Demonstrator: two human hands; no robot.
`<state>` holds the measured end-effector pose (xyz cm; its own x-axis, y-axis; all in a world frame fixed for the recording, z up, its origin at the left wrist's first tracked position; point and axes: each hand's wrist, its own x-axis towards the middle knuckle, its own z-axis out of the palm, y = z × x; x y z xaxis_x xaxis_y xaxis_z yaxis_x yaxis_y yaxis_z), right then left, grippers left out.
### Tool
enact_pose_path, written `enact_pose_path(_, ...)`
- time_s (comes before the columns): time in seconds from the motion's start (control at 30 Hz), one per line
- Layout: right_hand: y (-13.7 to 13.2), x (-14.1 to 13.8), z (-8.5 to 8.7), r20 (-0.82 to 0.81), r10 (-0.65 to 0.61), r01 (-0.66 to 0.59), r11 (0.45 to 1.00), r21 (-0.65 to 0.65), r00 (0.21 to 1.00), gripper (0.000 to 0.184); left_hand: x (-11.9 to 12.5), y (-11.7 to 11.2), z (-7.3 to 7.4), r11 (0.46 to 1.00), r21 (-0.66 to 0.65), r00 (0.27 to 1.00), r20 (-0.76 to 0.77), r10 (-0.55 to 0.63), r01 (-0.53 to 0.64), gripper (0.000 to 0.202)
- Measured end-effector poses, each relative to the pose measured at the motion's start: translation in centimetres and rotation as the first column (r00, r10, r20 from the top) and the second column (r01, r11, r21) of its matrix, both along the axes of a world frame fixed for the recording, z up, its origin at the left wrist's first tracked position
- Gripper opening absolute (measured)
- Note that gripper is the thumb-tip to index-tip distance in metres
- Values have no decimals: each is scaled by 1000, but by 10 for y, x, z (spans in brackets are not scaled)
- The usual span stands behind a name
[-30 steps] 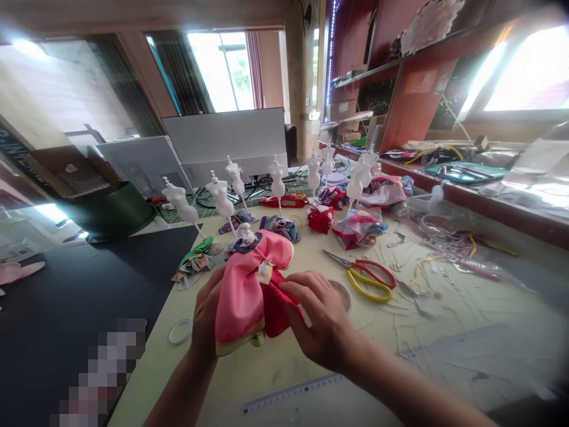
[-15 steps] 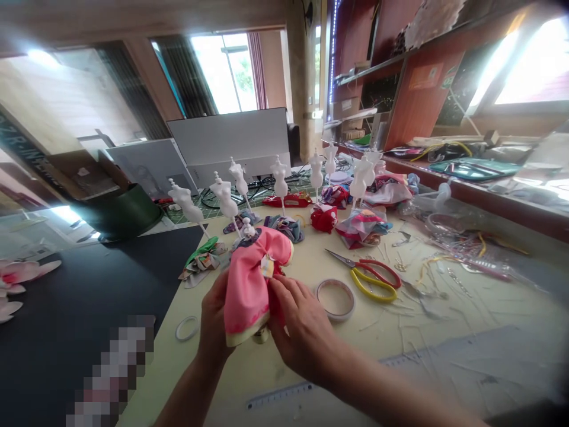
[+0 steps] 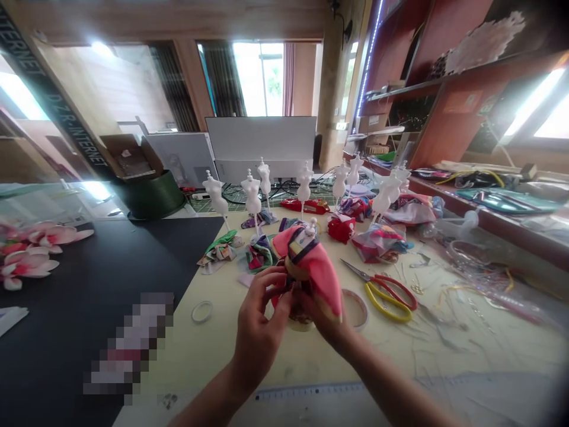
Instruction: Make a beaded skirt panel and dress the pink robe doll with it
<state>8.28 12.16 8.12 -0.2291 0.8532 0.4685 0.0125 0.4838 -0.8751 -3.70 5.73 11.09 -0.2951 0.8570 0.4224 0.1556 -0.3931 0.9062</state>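
Observation:
A small white mannequin wearing a pink dress (image 3: pixel 317 267) with a dark sash stands on the pale yellow table (image 3: pixel 400 350) just ahead of me. My left hand (image 3: pixel 260 323) is closed in a pinch on the dress's left side. My right hand (image 3: pixel 326 323) sits mostly under the pink skirt, its fingers curled round the dress from the right. Red fabric shows between the two hands.
Several bare white mannequins (image 3: pixel 252 193) and piles of little dresses (image 3: pixel 377 237) stand behind. Yellow-and-red scissors (image 3: pixel 386 290), a tape roll (image 3: pixel 358 305) and a white ring (image 3: pixel 202 311) lie close by. A black mat (image 3: pixel 66 308) lies left, a ruler (image 3: pixel 311 391) in front.
The dressed mannequin has been turned so the pink skirt now hangs to the right. My left hand came round to the front, my right hand slipped under the skirt. The camera swung left.

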Motion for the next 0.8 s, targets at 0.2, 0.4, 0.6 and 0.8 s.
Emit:
enact_pose_path(0.2, 15, 6, -6, 9, -23, 25, 990, -137, 1000, 8, -21, 10, 5, 989, 51, 975, -169, 147, -140, 18)
enact_pose_path(0.4, 17, 13, 1, -3, 71, -70, 978, -195, 997, 12, -51, 37, 51, 961, 206, 833, -485, 266, -186, 34)
enact_pose_path(0.6, 13, 13, 6, 36, 138, -128, 972, -195, 990, 13, -53, 55, 87, 971, -111, 829, -505, -239, 212, 54)
enact_pose_path(0.8, 12, 33, -10, 10, 129, -126, 982, -142, 992, 42, -51, 52, 85, 981, -128, 878, -439, -190, 148, 44)
